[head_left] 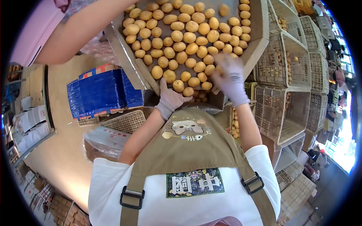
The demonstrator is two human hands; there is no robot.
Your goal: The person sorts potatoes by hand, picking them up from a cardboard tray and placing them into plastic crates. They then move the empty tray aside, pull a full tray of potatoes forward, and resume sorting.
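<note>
We see yellow potatoes [189,37] | our left glove [170,101] and right glove [234,84] pale grey, right one dark-lined | our greeny-brown apron [188,150] with white cat, fish bones | our white shirt [107,188] | blue box [100,94], orange bits | other person's pink sleeve [36,30] | creamy-brown crates [260,70]

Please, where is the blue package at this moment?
The head view shows the blue package on the person's left, beside the potato tray, near a plastic crate.

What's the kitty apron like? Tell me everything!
The apron is olive-brown and looks like cloth. It shows a pale cat face and a fish skeleton. Its two straps have black buckles. It's worn over a white shirt, slightly wrinkled, near the tray of potatoes.
</note>
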